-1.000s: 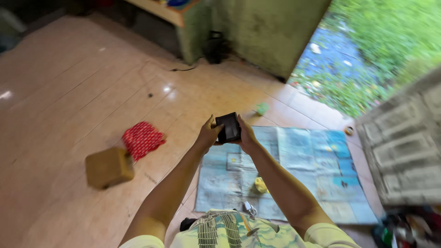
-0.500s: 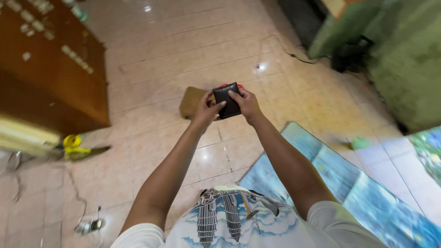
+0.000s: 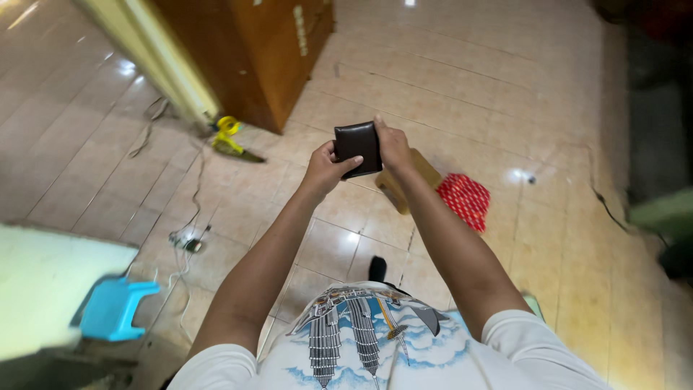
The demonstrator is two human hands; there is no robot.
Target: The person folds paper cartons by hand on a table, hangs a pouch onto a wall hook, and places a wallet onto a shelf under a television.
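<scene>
A black folded wallet (image 3: 357, 146) is held up in front of me over the tiled floor. My left hand (image 3: 325, 167) grips its lower left edge, thumb across the front. The right side and back of the wallet rest in my right hand (image 3: 393, 146). The wallet is closed. Both arms reach out from my chest, with a printed white shirt at the bottom of the view.
A small wooden stool (image 3: 404, 184) and a red patterned cloth (image 3: 463, 201) lie on the floor beneath my hands. A brown wooden cabinet (image 3: 260, 50) stands far left, a yellow tool (image 3: 229, 137) by it. A blue plastic stool (image 3: 112, 310) and cables (image 3: 184, 242) are at left.
The view has swung round: the map sheet and green wall left the view, cabinet and blue stool came in. Both hands keep hold of the wallet.
</scene>
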